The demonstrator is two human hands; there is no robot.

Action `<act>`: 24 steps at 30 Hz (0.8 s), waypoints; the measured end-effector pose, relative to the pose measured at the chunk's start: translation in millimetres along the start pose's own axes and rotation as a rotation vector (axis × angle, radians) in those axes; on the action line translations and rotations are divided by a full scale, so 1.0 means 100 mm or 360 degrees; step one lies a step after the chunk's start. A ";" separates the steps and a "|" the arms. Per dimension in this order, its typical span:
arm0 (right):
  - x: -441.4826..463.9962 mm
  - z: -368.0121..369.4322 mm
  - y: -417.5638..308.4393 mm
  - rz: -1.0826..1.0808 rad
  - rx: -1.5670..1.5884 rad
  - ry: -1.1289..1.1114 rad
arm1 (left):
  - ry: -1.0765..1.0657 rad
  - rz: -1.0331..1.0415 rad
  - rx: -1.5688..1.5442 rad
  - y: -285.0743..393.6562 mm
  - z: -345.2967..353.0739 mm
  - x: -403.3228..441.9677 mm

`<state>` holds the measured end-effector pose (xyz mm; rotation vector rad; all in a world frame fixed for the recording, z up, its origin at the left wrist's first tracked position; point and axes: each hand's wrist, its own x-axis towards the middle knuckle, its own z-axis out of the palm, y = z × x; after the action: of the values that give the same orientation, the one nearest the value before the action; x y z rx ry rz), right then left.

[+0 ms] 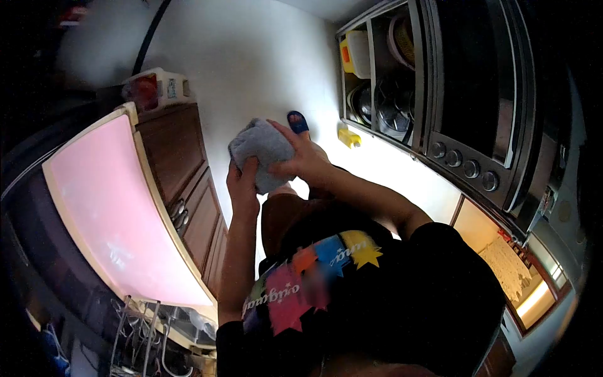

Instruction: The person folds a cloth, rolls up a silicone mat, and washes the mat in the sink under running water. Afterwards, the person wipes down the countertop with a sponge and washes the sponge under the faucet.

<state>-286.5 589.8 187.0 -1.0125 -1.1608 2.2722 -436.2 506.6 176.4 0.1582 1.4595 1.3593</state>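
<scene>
Floor [213, 63]: pale and bright between the units on either side, with a foot in a dark blue slipper [294, 117] on it.
Surface [119, 201]: pink with a cream edge, at the left, over brown wooden doors [173, 151]; a white-and-red container [173, 87] stands near its far end.
Grey cloth [267, 138]: gathered into a thick bundle (folded or rolled, I cannot tell which), held up in front of the body, over the floor and apart from the surface.
Left hand [242, 182]: gripping the bundle's near left side, thumb pressed against it.
Right hand [306, 157]: gripping its right side, fingers by the upper edge, thumb lower down.
Grip: closed on the cloth from both sides.
Shirt [427, 283]: black, with coloured stars and white lettering.
Oven [465, 75]: at the right, dark front, four round knobs [471, 168] in a row.
Shelves [372, 69]: beside the oven, filled with cookware [394, 103].
Yellow item [349, 137]: low down near the shelves, too unclear to name.
</scene>
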 end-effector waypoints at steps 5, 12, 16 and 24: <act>0.28 -0.74 0.91 -0.0110 0.0279 0.0563 | -0.0198 -0.0178 0.0765 -0.24 -0.09 0.20; 0.44 -3.16 1.96 -0.0747 -0.0430 0.1881 | 0.0009 -0.0594 0.0726 -0.57 -0.36 0.17; 0.28 -3.62 1.50 0.0222 -0.1239 0.2076 | 0.0087 -0.0621 0.0729 -0.73 -0.42 0.24; 0.39 -3.72 1.26 0.0730 -0.1408 0.2293 | 0.0094 -0.0658 0.0785 -0.85 -0.11 0.48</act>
<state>-36.1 738.3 -79.6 -2.6962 -1.1431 0.5074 -418.3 504.7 79.7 0.1225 1.7431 0.6638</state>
